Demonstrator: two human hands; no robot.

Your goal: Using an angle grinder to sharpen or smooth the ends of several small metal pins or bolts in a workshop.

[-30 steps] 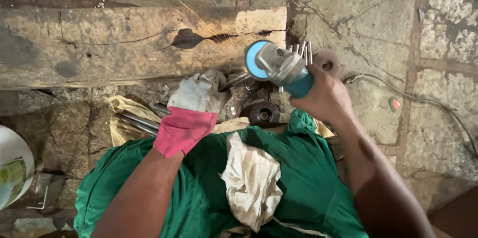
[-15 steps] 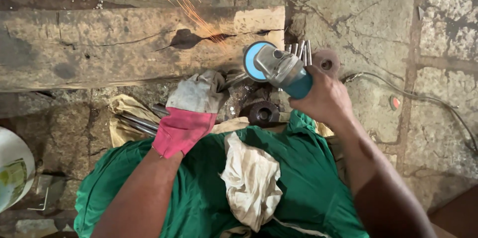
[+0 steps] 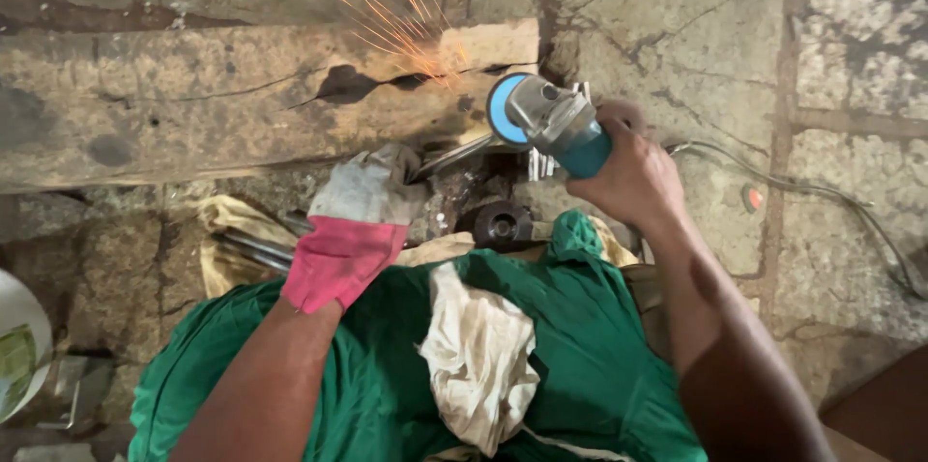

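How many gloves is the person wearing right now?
1. The grey and pink work glove is on the left hand, which holds a metal rod against the angle grinder. The right hand, gripping the grinder, is bare.

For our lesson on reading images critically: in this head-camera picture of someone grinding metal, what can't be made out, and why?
- Where the grinder disc meets the metal rod: hidden behind the disc.
- Left hand fingers: covered by the glove.
- Right hand fingers: wrapped under the grinder body.
- White container: cut off by the left edge.
- Cable: its end runs beyond the right edge.
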